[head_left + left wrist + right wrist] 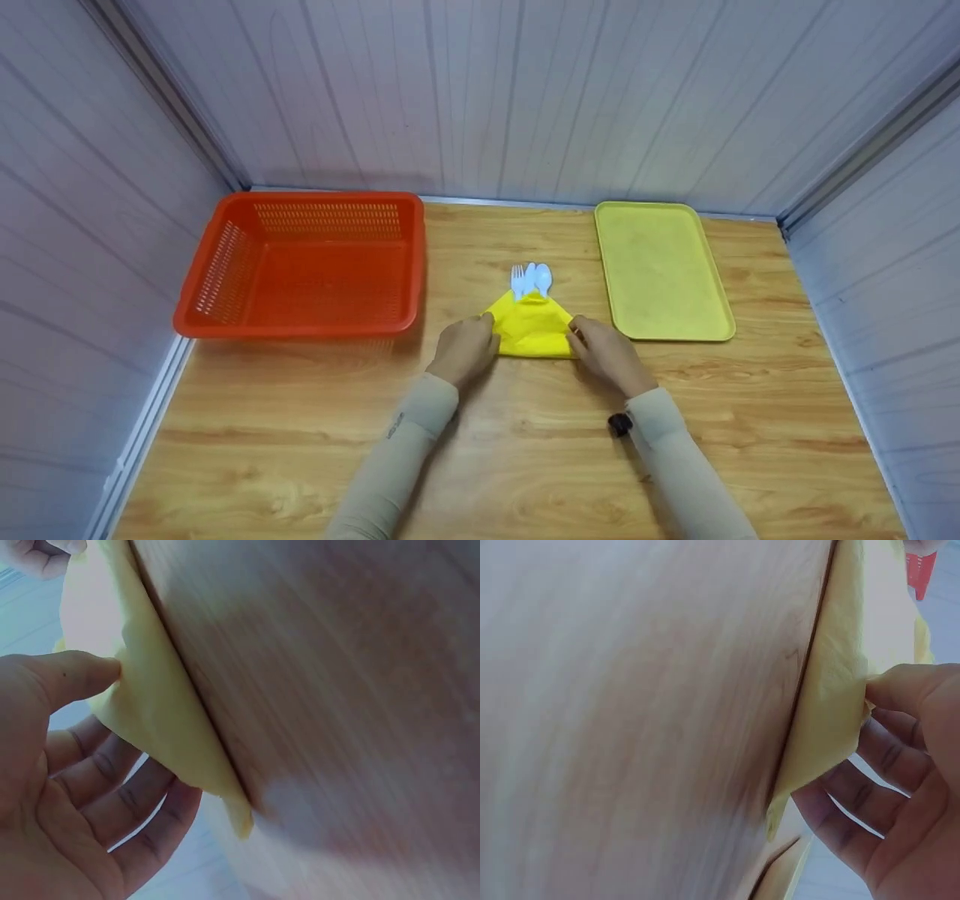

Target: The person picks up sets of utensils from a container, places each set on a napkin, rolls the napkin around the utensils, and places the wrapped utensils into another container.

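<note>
The step in hand, as we judge it, is folding the yellow napkin [534,330] around the cutlery; its side corners seem not yet brought across. The napkin sits between the two sets of fingers: the left hand [463,351] pinches its left edge, thumb above and fingers underneath, and the right hand [606,354] pinches the right edge likewise. The next move calls, we think, for an even, light pull that keeps the cutlery lined up. Just beyond the fingers, a fork [517,280], a knife [530,277] and a spoon [544,277] poke out side by side, pale and smooth, probably plastic. The napkin looks thin and soft, paper or cloth we cannot tell, with sloping sides and a straight near fold. Left of the fingers stands a slotted red basket [300,331]; to their right, a flat yellow tray [664,270] lies on the wood-grained tabletop [525,480].
</note>
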Tool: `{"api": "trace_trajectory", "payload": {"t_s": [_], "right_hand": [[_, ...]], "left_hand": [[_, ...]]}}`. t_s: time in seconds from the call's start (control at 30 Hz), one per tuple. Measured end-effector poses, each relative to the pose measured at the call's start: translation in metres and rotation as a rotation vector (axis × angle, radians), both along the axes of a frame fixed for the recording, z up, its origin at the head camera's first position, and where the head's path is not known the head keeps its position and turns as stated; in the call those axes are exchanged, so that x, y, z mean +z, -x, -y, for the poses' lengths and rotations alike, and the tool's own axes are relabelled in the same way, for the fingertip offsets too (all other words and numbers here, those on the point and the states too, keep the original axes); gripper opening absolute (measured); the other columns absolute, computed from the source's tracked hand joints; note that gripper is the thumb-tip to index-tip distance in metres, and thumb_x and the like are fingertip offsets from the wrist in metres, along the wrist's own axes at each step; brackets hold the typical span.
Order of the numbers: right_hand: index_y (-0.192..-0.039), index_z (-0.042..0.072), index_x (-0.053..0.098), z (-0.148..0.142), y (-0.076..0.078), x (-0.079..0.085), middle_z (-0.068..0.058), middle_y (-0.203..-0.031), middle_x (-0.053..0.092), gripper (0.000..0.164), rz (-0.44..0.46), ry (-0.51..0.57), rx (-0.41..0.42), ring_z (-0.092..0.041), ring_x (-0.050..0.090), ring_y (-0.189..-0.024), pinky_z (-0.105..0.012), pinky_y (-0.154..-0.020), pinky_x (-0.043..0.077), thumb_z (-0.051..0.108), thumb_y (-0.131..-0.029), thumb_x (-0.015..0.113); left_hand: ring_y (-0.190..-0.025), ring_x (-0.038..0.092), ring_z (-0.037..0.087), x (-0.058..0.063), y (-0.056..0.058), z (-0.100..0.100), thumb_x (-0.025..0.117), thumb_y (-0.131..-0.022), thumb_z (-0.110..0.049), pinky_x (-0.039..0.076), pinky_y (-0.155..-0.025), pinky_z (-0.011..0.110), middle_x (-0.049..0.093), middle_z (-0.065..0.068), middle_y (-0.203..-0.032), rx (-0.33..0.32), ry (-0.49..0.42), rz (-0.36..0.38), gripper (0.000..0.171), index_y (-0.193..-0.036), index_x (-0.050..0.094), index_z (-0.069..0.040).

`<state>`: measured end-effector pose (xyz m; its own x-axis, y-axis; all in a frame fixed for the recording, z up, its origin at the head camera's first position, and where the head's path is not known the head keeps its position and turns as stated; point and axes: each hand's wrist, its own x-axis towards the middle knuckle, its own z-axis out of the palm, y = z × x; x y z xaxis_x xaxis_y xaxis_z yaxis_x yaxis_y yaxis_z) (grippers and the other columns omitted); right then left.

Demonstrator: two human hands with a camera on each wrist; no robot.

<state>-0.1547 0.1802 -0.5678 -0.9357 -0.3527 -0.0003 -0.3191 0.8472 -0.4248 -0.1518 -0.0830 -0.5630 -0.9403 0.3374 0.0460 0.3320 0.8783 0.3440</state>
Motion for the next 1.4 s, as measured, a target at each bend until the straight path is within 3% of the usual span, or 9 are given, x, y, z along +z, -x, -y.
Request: {"api": "trace_trajectory", "payload": {"t_s": [0.27, 0.57, 0.83, 0.97, 1.13, 1.27, 1.4], "right_hand": [[-0.106, 0.004, 0.066, -0.003, 0.002, -0.002, -0.008, -0.092, 0.067, 0.018, 0.017, -0.022, -0.021, -0.021, 0.062, -0.075, -0.041, -0.068, 0.054, 0.019, -0.103, 0.056], [-0.101, 0.005, 0.064, -0.004, 0.003, 0.0, -0.007, -0.089, 0.063, 0.015, 0.033, -0.03, -0.047, -0.021, 0.057, -0.073, -0.041, -0.068, 0.052, 0.018, -0.102, 0.058], [-0.102, 0.006, 0.064, 0.001, 0.007, -0.001, -0.006, -0.089, 0.062, 0.017, 0.067, -0.042, -0.061, -0.02, 0.056, -0.074, -0.039, -0.068, 0.052, 0.02, -0.102, 0.056], [-0.101, 0.006, 0.064, 0.004, 0.007, -0.003, -0.005, -0.088, 0.062, 0.015, 0.052, -0.036, -0.057, -0.019, 0.056, -0.073, -0.039, -0.068, 0.052, 0.02, -0.102, 0.057], [-0.101, 0.006, 0.064, 0.007, 0.007, -0.003, -0.007, -0.089, 0.063, 0.015, 0.035, -0.02, -0.046, -0.021, 0.057, -0.076, -0.041, -0.07, 0.052, 0.018, -0.102, 0.056], [-0.102, 0.006, 0.064, 0.007, 0.008, -0.003, -0.007, -0.092, 0.064, 0.014, 0.049, -0.043, -0.061, -0.022, 0.059, -0.079, -0.041, -0.072, 0.052, 0.018, -0.101, 0.058], [-0.104, 0.005, 0.064, 0.006, 0.008, -0.002, -0.008, -0.094, 0.064, 0.014, 0.078, -0.05, -0.073, -0.023, 0.06, -0.081, -0.041, -0.072, 0.052, 0.019, -0.101, 0.06]], "left_hand": [[-0.079, 0.065, 0.033, -0.003, 0.005, -0.006, 0.062, -0.095, -0.018, 0.054, -0.065, 0.045, 0.063, 0.014, -0.087, 0.039, 0.009, 0.055, 0.019, -0.1, 0.064, 0.0], [-0.085, 0.064, 0.033, -0.004, 0.009, -0.012, 0.062, -0.097, -0.02, 0.055, -0.07, 0.045, 0.062, 0.016, -0.097, 0.082, 0.042, 0.09, 0.03, -0.114, 0.063, 0.004], [-0.087, 0.057, 0.034, -0.002, 0.004, -0.015, 0.061, -0.095, -0.016, 0.053, -0.065, 0.043, 0.055, 0.018, -0.098, 0.1, 0.088, -0.045, 0.023, -0.109, 0.062, 0.003], [-0.098, 0.055, 0.035, 0.003, -0.001, -0.02, 0.063, -0.096, -0.019, 0.053, -0.076, 0.042, 0.055, 0.02, -0.111, 0.046, 0.063, -0.058, 0.03, -0.117, 0.063, 0.003], [-0.113, 0.054, 0.035, 0.008, -0.013, -0.032, 0.06, -0.097, -0.02, 0.052, -0.089, 0.043, 0.055, 0.021, -0.127, -0.108, 0.035, -0.056, 0.034, -0.124, 0.063, 0.0], [-0.128, 0.049, 0.038, 0.008, -0.022, -0.043, 0.058, -0.098, -0.027, 0.05, -0.096, 0.047, 0.05, 0.023, -0.141, -0.226, 0.106, -0.023, 0.042, -0.132, 0.059, -0.003], [-0.142, 0.034, 0.038, 0.005, -0.027, -0.052, 0.055, -0.101, -0.037, 0.04, -0.107, 0.052, 0.034, 0.021, -0.156, -0.262, 0.21, 0.065, 0.055, -0.147, 0.049, -0.009]]}}
